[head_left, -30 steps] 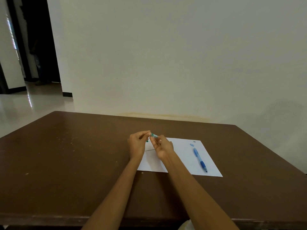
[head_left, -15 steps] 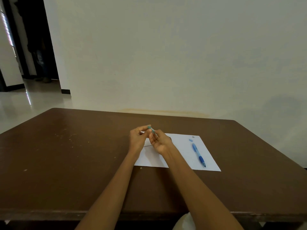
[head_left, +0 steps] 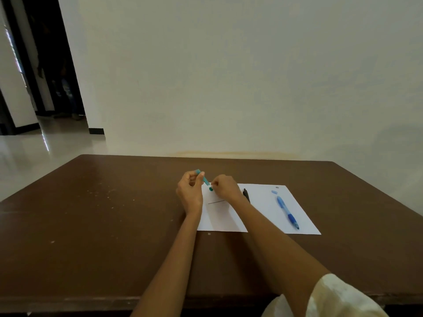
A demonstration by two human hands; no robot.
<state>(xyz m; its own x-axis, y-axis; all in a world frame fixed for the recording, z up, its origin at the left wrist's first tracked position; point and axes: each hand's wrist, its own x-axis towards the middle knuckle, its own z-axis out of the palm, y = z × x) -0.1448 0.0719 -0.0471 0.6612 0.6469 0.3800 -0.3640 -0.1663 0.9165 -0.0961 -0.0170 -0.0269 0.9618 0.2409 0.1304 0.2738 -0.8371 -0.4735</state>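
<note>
teal pen tube [head_left: 203,177] hangs tilted over the far left corner of the white paper [head_left: 263,209], pinched between thumb and curled fingers of the left hand [head_left: 190,191]. the right hand [head_left: 225,187] curls its fingertips at the tube's lower end; whether they grip it cannot be told. a small teal piece [head_left: 210,189] shows just below. a blue pen [head_left: 287,211] lies on the paper's right side, on the brown table [head_left: 91,213].

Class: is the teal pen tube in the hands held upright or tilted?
Tilted. The teal pen tube slants from the left hand's fingertips toward the right hand, over the paper.
</note>
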